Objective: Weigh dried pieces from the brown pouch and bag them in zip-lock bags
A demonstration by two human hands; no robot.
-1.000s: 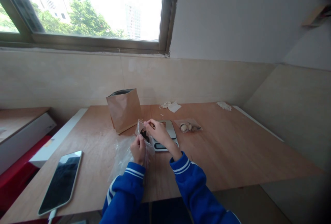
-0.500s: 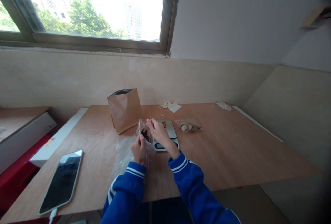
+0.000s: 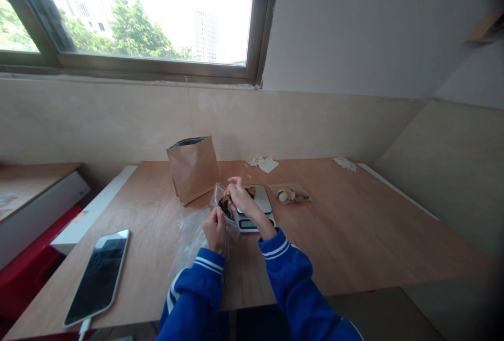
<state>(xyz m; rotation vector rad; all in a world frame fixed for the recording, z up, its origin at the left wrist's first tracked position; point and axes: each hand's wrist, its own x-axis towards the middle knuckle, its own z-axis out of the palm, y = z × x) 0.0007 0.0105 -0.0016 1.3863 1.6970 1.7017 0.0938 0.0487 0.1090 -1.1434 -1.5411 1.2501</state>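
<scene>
My left hand (image 3: 214, 229) pinches the edge of a small clear zip bag (image 3: 217, 193) that holds dark, dried-looking pieces (image 3: 226, 206). At the bag's mouth is my right hand (image 3: 240, 195), its fingers curled down into the opening; what lies between the fingertips is hidden. Just right of the bag, partly under my right forearm, stands a white kitchen scale (image 3: 263, 199) with a grey display. A brown-orange piece (image 3: 251, 192) lies on the scale's plate. Loose clear plastic bags (image 3: 191, 236) spread on the table beneath and left of my left hand.
A brown paper bag (image 3: 192, 170) stands open behind my hands. Right of the scale lies a clear packet of pale dried pieces (image 3: 291, 195). Crumpled white paper (image 3: 269, 165) is near the wall, with another crumpled scrap (image 3: 345, 163) farther right. A phone (image 3: 98, 275) with a cable lies at the left.
My right hand's fingers have dropped from the bag's upper edge into its mouth. My left hand keeps hold of the bag. The view has shifted slightly.
</scene>
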